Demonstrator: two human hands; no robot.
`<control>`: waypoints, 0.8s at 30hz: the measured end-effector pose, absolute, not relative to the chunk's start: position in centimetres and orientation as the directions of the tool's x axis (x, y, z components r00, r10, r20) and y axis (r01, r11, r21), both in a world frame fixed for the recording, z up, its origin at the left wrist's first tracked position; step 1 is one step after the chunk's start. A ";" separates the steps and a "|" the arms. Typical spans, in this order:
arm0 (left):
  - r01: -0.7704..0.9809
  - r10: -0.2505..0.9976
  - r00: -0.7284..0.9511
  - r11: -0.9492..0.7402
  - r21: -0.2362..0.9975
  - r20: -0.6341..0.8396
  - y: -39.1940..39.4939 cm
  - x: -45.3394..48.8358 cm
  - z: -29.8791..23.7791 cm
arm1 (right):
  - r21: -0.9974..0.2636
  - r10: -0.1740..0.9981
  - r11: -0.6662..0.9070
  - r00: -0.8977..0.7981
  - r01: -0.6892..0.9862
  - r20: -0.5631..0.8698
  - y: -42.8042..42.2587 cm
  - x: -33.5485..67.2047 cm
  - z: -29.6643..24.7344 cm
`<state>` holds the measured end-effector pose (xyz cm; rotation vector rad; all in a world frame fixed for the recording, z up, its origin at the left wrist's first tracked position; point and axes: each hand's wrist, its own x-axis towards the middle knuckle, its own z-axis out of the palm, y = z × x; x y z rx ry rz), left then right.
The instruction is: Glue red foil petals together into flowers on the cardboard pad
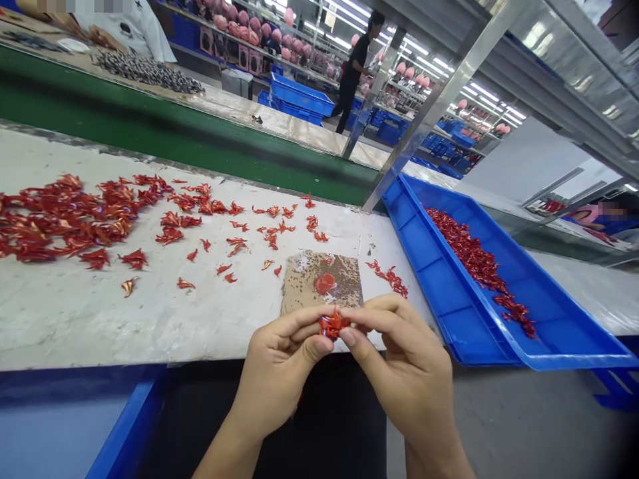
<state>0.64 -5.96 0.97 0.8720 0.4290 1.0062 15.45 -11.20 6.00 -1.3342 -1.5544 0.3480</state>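
Note:
My left hand (pixel 279 362) and my right hand (pixel 404 359) meet over the table's front edge. Their fingertips pinch a small cluster of shiny red petals (pixel 333 324) from both sides. Just beyond the fingers lies a square of brown cardboard (pixel 344 279), speckled with dark grains and carrying a red blob (pixel 325 283) of paste or wax. Loose red foil-like petals (pixel 70 223) lie heaped at the left of the white work table (pixel 150 313) and scatter toward the cardboard. A short strand of red pieces (pixel 389 279) lies to its right.
A blue plastic tray (pixel 449 293) at my right holds a long pile of dark red pieces (pixel 472 256). A green conveyor belt (pixel 150 140) runs behind the table. Beyond stand a metal post (pixel 424 113), blue crates (pixel 299 100) and a standing person (pixel 353 73).

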 end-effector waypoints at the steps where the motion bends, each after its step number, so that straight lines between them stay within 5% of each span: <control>1: -0.539 0.862 0.503 0.250 0.804 0.069 -6.0 0.6 1.0 | -0.749 0.862 0.345 0.124 0.566 0.491 -11.2 15.5 6.0; 19: -0.610 0.833 0.547 0.327 0.722 0.085 -6.0 1.6 -0.2 | -0.902 0.925 0.211 0.221 0.378 0.309 -11.6 15.2 4.9; 24: -0.516 0.833 0.552 0.302 0.801 0.041 -5.6 1.0 0.3 | -0.924 0.940 0.188 0.213 0.332 0.268 -11.5 15.3 5.2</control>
